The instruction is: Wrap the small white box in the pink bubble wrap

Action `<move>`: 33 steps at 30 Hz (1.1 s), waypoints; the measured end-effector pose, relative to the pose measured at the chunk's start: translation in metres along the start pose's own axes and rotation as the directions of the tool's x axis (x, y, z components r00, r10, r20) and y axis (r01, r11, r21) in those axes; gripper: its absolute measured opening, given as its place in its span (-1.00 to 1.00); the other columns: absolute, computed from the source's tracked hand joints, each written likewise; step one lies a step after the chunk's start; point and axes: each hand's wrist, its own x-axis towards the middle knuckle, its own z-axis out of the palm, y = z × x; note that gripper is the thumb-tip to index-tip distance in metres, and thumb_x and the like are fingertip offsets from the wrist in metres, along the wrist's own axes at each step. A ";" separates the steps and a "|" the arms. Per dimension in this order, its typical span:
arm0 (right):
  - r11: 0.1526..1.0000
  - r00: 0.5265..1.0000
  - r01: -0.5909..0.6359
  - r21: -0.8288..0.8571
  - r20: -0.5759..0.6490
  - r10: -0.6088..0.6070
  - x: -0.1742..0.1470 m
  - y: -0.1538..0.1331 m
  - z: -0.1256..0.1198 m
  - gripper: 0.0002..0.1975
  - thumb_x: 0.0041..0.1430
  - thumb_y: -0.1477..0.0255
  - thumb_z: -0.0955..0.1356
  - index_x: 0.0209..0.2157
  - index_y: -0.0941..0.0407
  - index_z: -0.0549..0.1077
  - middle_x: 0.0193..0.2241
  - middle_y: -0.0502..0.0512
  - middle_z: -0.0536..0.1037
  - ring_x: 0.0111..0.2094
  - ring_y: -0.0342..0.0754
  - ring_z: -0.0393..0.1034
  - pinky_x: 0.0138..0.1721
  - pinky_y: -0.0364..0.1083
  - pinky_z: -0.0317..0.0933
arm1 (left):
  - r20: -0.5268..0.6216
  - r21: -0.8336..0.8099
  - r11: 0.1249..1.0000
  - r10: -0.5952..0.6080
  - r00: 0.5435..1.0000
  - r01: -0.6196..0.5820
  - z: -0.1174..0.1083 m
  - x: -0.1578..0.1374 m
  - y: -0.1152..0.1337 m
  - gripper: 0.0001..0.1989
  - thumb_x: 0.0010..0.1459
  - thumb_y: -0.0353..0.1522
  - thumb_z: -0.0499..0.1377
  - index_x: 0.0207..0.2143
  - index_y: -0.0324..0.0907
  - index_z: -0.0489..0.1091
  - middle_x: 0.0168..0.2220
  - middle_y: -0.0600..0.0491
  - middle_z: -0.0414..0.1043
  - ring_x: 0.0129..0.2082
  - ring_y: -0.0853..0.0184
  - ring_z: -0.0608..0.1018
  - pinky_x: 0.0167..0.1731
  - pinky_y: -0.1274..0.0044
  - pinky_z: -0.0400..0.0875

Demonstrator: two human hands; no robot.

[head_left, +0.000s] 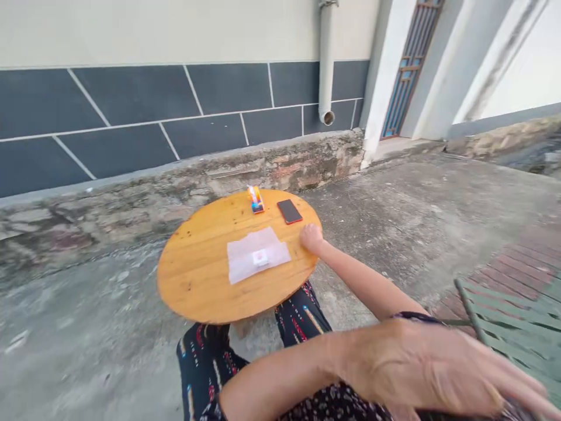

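Observation:
My right hand [311, 237] rests on the right edge of a round wooden table [193, 257], its fingers curled into a fist with nothing seen in it. Across the lower right, close to the camera, reaches my left hand [433, 368], its fingers stretched out and slightly blurred. Nothing shows in its grasp, though its underside is hidden. On the table lies a thin whitish sheet [242, 257] with a small white piece with a pinkish middle [260, 258] on it. A dark phone with a red rim [290, 211] lies beyond my right hand. Left of the phone stands an orange and blue tape dispenser [256, 200].
Behind the table runs a wall with dark tiles [236, 88] above a rough stone base [280, 166]. A white drainpipe [326, 64] comes down it. Slatted green boards [517, 327] lie at the right, on concrete ground [394, 222]. My knees in patterned trousers [302, 316] are by the table's near edge.

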 end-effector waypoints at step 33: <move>0.384 0.779 0.356 0.852 -0.044 -0.625 0.043 -0.050 -0.005 -0.85 0.15 0.37 0.35 -0.41 0.13 0.51 -0.49 -0.01 0.50 -0.46 -0.15 0.34 -0.41 -0.17 0.19 | -0.373 -0.344 0.396 -0.890 0.262 0.851 -0.048 -0.224 -0.190 -0.83 0.09 -0.27 0.24 -0.48 -0.15 0.36 -0.33 0.09 0.41 -0.25 0.32 0.46 -0.18 0.49 0.30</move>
